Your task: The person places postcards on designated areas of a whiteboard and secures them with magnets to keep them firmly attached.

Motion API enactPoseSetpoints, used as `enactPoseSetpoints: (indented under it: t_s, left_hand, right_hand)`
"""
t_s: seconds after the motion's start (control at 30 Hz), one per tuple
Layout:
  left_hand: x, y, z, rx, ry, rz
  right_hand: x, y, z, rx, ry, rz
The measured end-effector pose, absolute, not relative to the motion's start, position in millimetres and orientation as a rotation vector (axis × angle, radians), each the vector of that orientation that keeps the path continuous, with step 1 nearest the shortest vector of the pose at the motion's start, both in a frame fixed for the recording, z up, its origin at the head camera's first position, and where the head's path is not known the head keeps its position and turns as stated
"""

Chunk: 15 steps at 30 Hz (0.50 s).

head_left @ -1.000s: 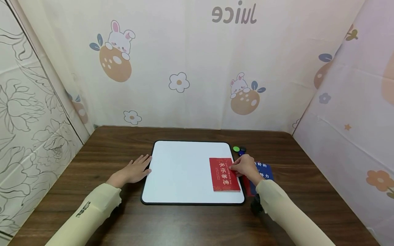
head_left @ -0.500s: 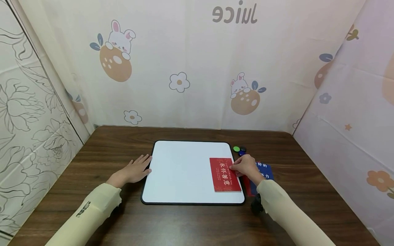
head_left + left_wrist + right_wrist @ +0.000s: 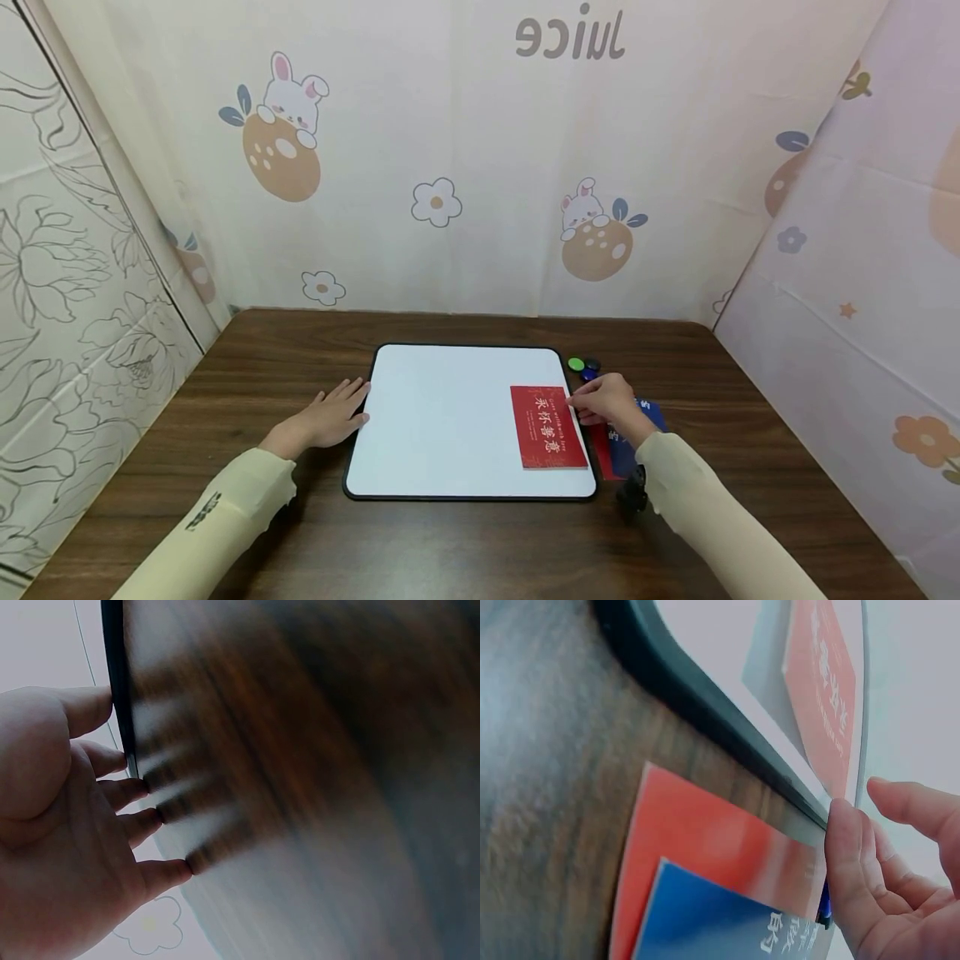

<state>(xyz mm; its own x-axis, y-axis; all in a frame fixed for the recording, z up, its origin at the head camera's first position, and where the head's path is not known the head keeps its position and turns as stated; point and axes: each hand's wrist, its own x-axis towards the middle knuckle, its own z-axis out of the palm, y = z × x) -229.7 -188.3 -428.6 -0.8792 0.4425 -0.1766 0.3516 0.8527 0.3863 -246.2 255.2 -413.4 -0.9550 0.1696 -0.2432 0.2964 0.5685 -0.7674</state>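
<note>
A white dry-erase board (image 3: 442, 425) with a black frame lies on the wooden table. On its right part rests a red card (image 3: 543, 437) with white characters. My left hand (image 3: 327, 417) lies flat, fingers spread, its fingertips at the board's left edge; the left wrist view shows the thumb against the black frame. Beside the red card's right edge is my right hand (image 3: 607, 400), over the board's right border. In the right wrist view, the thumb and forefinger of that hand (image 3: 900, 877) stand apart, with nothing between them, near the card's (image 3: 829, 697) edge.
Right of the board, a blue card (image 3: 626, 454) overlaps another red card (image 3: 602, 458), both partly under my right hand. A green magnet (image 3: 576, 364), a black one (image 3: 592, 365) and a blue one (image 3: 588, 375) sit by the board's upper right corner. Printed curtains surround the table.
The right hand has let go of the red card and drawn back a little to the right. Earlier the card shifted slightly rightward; the left hand stays put.
</note>
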Motion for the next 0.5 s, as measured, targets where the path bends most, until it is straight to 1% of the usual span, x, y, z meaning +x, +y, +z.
enactPoseSetpoints:
  t_s: [0.5]
  left_hand:
    - [-230.4, -188.1, -427.0, 0.599, 2.753, 0.505]
  right_hand:
    - [-257.0, 272.8, -398.4, 0.361, 2.668, -1.413]
